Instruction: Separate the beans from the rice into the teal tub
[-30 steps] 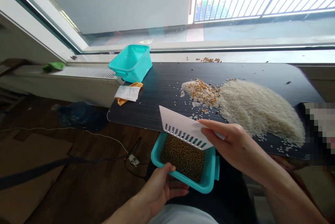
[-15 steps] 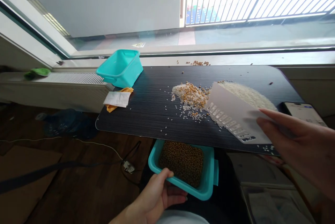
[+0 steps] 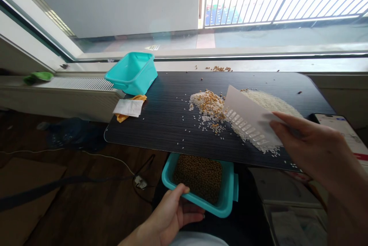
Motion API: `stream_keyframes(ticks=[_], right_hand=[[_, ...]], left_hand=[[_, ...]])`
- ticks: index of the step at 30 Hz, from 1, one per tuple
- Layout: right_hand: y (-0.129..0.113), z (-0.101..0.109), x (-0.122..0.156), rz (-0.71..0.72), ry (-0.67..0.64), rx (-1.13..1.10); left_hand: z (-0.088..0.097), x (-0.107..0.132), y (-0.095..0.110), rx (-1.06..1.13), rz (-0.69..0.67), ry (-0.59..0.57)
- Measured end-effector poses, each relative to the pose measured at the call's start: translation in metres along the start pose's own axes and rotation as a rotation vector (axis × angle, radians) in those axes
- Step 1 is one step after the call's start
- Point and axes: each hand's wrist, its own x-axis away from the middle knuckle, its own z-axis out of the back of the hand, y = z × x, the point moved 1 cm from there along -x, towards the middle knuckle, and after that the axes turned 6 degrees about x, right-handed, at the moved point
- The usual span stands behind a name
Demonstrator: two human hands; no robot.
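Observation:
My left hand (image 3: 175, 209) grips the near rim of a turquoise plastic tub (image 3: 225, 205), thumb over the edge, just below the table's front edge. Brown-yellow round grains, perhaps dried peas or soybeans (image 3: 198, 177), fill much of the tub. Between the fingers and thumb of my right hand (image 3: 301, 134) is a thin white plastic sheet with a row of slots (image 3: 250, 117). It stands tilted over the tabletop, its far corner beside a mixed heap of rice and yellow grains (image 3: 208, 102). Behind the sheet, partly hidden, lies a larger pile of white rice (image 3: 271, 100).
A second turquoise tub (image 3: 133, 73) stands at the dark table's (image 3: 161, 131) left back corner. Near it lies a folded white tissue on a yellow cloth (image 3: 129, 108). A phone (image 3: 336, 123) lies at the right edge. Loose grains (image 3: 221, 68) sit on the windowsill.
My right hand and the slotted sheet have shifted left, closer to the mixed heap. My left hand keeps its hold on the tub.

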Motion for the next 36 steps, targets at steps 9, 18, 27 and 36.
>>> stream_keyframes(ticks=[9, 18, 27, 36], right_hand=[[-0.015, 0.007, -0.001, 0.053, -0.071, -0.026], [-0.017, -0.002, 0.004, 0.087, -0.108, -0.031], [-0.025, -0.002, 0.006, 0.119, -0.106, -0.058], [-0.033, -0.005, 0.012, 0.208, -0.131, -0.123]], left_hand=[[0.003, -0.004, -0.002, 0.008, 0.003, -0.023], [0.004, -0.004, -0.001, -0.021, 0.016, -0.033], [0.006, -0.005, -0.003, -0.018, 0.002, -0.053], [0.000, 0.001, 0.002, 0.004, 0.007, -0.050]])
